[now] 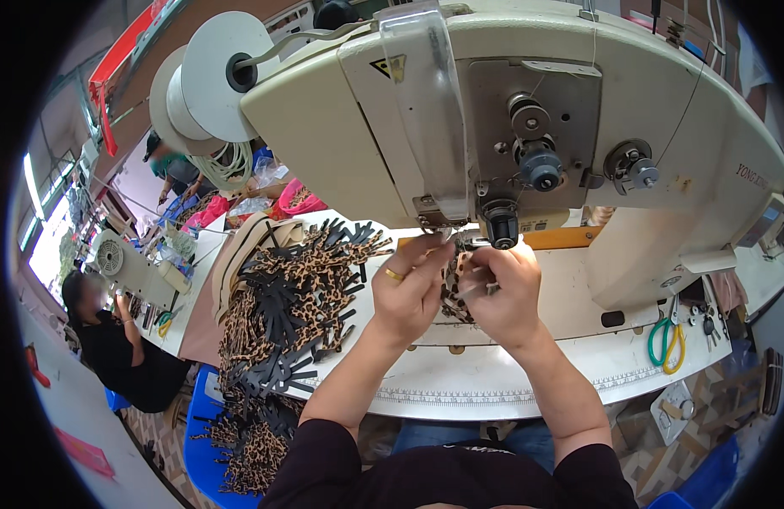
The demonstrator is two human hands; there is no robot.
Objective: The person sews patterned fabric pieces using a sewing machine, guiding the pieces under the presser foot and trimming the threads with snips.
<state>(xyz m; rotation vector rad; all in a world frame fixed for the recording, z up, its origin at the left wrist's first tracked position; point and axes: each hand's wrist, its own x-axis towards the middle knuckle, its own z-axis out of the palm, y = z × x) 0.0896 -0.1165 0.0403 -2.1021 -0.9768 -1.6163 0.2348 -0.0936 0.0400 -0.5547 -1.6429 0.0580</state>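
Both my hands meet under the head of a large cream sewing machine [494, 110], close to its needle. My left hand [409, 284], with a gold ring on one finger, pinches the top edge of a small leopard-print piece [453, 284]. My right hand [504, 293] grips the same piece from the right side, and a thin metal tool pokes out between its fingers. The piece is mostly hidden between the two hands.
A big heap of leopard-print and black cut strips [290, 288] lies left of my hands and spills onto a blue stool [201, 450]. Green and yellow scissors [666, 343] rest on the white table [494, 382] at right. Another person [112, 339] sits at a machine far left.
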